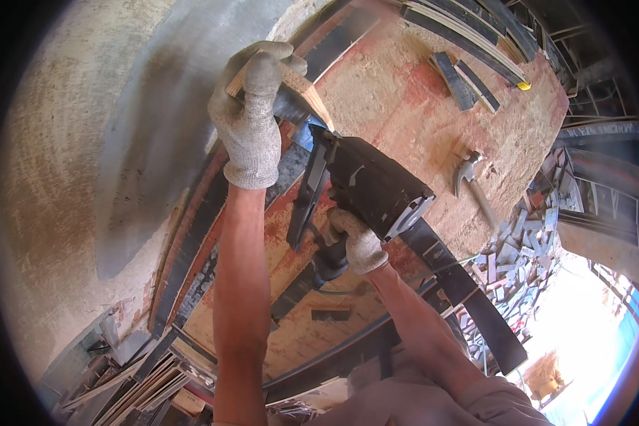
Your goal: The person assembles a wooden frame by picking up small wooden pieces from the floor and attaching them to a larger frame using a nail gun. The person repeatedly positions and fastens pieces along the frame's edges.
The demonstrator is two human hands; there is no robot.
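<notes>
My left hand (253,114), in a light knitted glove, grips a dark-faced plywood piece (303,90) whose pale layered edge shows, near the upper middle. My right hand (354,242), gloved alike, is closed around the handle of a black pneumatic nail gun (378,181). The gun's nose points up and left, close to the lower end of the plywood piece; whether they touch cannot be told. Its slanted magazine (309,186) lies between my forearms. Beneath are dark curved plywood strips (197,250) on a stained board worktop (383,101).
A claw hammer (474,183) lies on the worktop at right. Short dark offcuts (463,82) and a tape measure (523,85) are farther up. A plastered wall (69,160) rises at left. Scrap wood (511,255) is piled beyond the right edge, and a thin hose (458,262) crosses nearby.
</notes>
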